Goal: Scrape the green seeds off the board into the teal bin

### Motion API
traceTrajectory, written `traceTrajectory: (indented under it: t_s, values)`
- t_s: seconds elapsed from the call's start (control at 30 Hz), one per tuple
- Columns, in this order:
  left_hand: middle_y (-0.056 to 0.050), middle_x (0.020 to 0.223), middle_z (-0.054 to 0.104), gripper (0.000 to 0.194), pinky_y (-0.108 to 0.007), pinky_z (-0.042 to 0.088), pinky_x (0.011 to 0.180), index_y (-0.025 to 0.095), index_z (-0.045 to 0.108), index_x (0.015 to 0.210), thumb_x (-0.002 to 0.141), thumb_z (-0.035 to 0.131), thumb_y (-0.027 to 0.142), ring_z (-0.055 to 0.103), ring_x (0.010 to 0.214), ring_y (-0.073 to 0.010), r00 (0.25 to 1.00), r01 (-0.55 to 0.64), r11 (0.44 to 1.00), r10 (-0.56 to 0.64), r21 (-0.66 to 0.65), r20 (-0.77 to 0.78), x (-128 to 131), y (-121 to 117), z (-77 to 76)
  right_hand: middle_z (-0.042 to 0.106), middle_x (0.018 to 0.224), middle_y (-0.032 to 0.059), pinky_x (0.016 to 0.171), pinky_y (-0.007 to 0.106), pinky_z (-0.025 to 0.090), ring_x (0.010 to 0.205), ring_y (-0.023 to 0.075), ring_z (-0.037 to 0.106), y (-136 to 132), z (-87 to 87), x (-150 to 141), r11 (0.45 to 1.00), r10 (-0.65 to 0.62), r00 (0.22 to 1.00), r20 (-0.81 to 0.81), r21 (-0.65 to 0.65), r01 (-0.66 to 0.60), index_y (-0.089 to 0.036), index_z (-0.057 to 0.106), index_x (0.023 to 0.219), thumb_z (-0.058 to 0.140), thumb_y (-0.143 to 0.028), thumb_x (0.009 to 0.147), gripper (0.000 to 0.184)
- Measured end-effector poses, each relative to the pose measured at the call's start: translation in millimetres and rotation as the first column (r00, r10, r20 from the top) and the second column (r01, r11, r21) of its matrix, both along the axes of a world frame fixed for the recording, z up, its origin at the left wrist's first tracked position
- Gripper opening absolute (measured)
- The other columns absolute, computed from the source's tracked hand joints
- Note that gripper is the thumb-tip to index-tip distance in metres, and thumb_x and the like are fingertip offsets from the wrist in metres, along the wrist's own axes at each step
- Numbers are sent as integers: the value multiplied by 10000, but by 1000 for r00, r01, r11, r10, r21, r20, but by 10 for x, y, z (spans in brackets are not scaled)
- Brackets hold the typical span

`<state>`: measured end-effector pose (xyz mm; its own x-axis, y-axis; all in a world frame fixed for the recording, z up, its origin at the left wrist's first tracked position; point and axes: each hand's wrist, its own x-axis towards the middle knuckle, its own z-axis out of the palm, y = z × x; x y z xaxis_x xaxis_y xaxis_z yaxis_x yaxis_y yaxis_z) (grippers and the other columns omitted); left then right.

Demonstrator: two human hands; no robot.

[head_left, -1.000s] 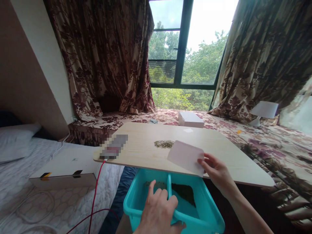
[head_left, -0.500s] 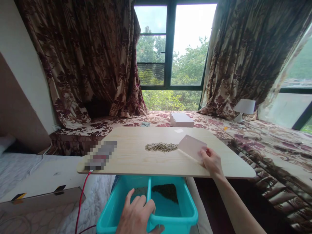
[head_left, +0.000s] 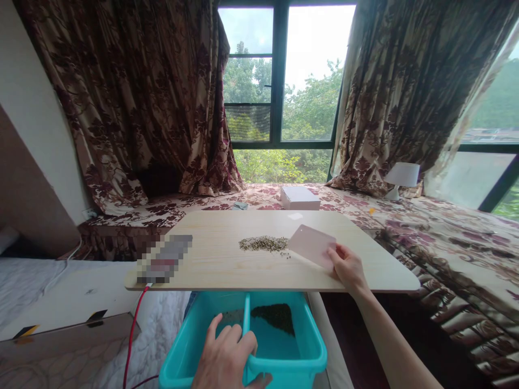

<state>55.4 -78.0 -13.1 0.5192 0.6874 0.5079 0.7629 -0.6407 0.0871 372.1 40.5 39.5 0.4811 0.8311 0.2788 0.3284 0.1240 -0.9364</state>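
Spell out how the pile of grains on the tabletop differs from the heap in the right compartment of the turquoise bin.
The tabletop pile is speckled pale and dark; the bin heap looks mostly dark.
The tabletop pile is a long, ragged strip with a few strays; the bin heap tapers to a wedge towards the left.
Both look like small, loose grains.

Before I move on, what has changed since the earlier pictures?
The right hand has moved the pale sheet rightward and farther onto the table; the grain pile spreads wider rightward. The sheet stays held; the left hand stays at the tub.
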Motion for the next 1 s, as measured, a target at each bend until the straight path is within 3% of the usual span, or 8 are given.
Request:
traceTrajectory:
  t_s: [0.2,0.43,0.7,1.0]
  values:
    - [77,684,540,329,-505,386,916,245,481,750,704,716,471,591,636,-173,999,-15,999,16,-41,39,11,-14,-3,754,849,83,720,326,525,808,239,684,25,-27,53,998,-54,997,-50,29,55,-154,707,877,604,-352,634,330]
    - [72,675,530,345,-504,416,888,239,468,743,713,711,482,580,617,-172,1000,6,1000,-6,-3,-7,4,-13,22,741,788,74,594,289,505,695,213,664,-46,11,127,997,-74,994,-85,10,75,-132,714,881,608,-349,623,353]
    - [76,686,533,316,-509,397,914,243,465,753,667,733,385,592,642,-177,1000,-4,1000,5,-24,22,14,-20,16,744,773,49,547,271,490,679,204,669,-122,35,187,999,1,999,-45,-33,-2,-168,713,831,626,-360,606,308]
    - [84,681,533,308,-497,378,925,248,484,743,668,742,399,588,643,-172,995,-11,998,16,-60,93,30,-24,1,736,723,47,550,272,495,694,209,676,-142,40,170,995,98,991,-90,-22,-100,-167,710,840,656,-388,613,321]
